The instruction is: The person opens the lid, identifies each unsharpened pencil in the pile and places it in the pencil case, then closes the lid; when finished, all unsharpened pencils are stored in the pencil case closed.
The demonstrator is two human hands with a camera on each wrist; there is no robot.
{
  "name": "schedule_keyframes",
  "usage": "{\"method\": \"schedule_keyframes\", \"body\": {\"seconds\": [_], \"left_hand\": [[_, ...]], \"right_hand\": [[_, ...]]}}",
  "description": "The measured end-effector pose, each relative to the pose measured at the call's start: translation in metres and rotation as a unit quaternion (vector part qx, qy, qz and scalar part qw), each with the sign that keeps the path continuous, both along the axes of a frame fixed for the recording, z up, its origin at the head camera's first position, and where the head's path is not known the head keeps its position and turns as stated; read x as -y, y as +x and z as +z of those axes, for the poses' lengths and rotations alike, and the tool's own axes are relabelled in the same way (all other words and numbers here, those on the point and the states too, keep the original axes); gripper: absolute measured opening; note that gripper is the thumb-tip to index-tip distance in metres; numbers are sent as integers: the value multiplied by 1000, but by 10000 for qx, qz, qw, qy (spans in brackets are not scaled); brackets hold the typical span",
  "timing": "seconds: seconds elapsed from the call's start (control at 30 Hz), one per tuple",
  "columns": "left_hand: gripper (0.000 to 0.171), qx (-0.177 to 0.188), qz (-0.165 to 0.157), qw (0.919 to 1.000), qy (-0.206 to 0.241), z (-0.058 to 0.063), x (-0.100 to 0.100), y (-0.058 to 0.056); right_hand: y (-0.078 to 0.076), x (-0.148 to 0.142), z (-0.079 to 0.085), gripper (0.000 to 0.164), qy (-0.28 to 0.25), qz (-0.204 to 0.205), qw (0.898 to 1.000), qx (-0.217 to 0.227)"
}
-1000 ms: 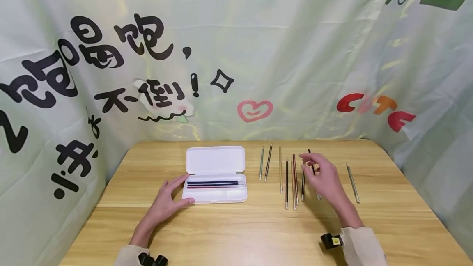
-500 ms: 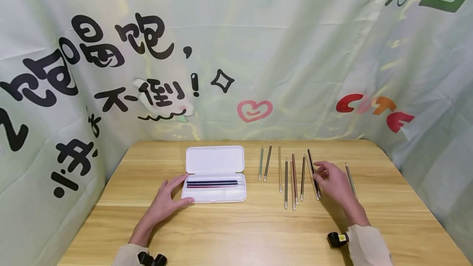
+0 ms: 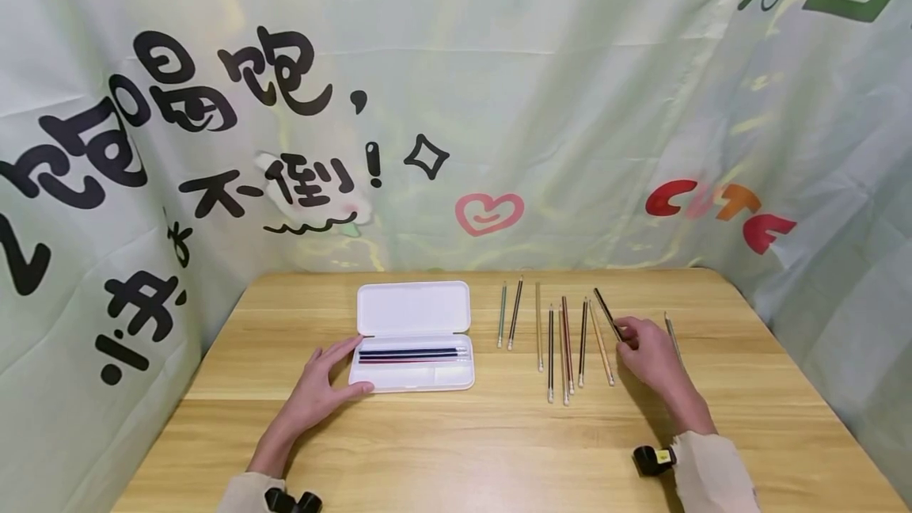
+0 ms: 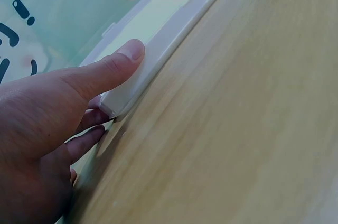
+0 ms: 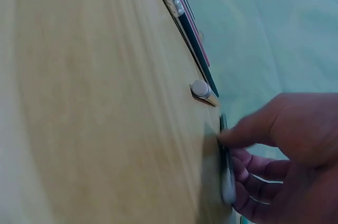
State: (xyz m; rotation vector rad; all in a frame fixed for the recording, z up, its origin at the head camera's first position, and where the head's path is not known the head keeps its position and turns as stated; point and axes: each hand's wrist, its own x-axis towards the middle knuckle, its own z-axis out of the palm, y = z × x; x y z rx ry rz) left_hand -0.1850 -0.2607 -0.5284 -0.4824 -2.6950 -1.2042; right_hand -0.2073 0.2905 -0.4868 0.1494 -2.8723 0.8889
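In the head view, an open white pencil case lies on the table with several dark and reddish pencils in its tray. My left hand holds the case's left end, thumb on the front wall and fingers at the corner. Between the thumb and fingers of my right hand is a dark pencil, slanting with its far end away from me. Part of it is hidden by the hand. In the right wrist view, the pencil's blurred pale end shows beside the fingers.
Several loose pencils lie left of my right hand, among them a black pencil, a natural-wood pencil and a teal pencil. A grey-green pencil lies to its right. A printed cloth hangs behind the wooden table.
My right hand has moved right and down to the dark pencil and taken hold of it. The pencil has come away from the natural-wood one. My left hand stays at the case.
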Motion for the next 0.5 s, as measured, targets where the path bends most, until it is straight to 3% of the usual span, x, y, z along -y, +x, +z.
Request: {"method": "schedule_keyframes", "body": {"seconds": [0.23, 0.5], "left_hand": [[80, -45, 2, 10000, -17, 1, 0, -1], [80, -32, 41, 10000, -21, 0, -1, 0]], "right_hand": [[0, -3, -1, 31, 207, -191, 9994, -204], [2, 0, 5, 35, 113, -333, 9988, -350]]}}
